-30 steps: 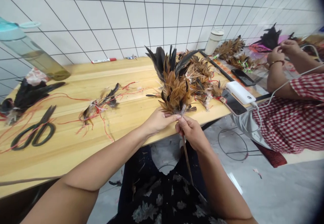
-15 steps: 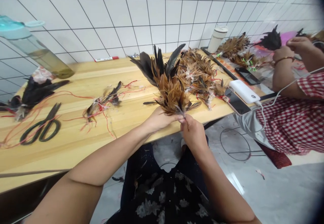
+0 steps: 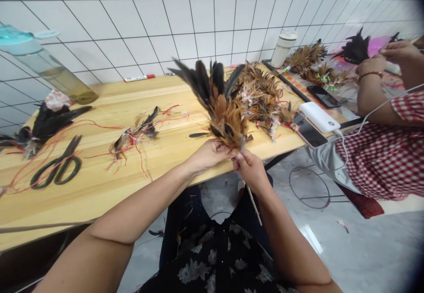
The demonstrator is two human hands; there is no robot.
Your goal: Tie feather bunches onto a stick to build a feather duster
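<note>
A feather duster head (image 3: 221,103) of brown and black feathers stands up over the table's front edge. My left hand (image 3: 207,156) is closed around the base of the feathers. My right hand (image 3: 250,169) is closed just below it, gripping the thin wooden stick (image 3: 254,204) that runs down from the feathers toward my lap. The two hands touch each other at the base of the duster.
On the wooden table (image 3: 99,187) lie black scissors (image 3: 58,167), red string with feather scraps (image 3: 132,136), black feathers (image 3: 46,123), a water bottle (image 3: 39,65) and a pile of brown feathers (image 3: 265,98). At the right sits a person in a checked shirt (image 3: 380,151), by a power bank (image 3: 319,117) and phones.
The feather head has turned and tilted, with its black tips now blurred and pointing more upright. The stick shows again below my right hand. Both hands stay at the base.
</note>
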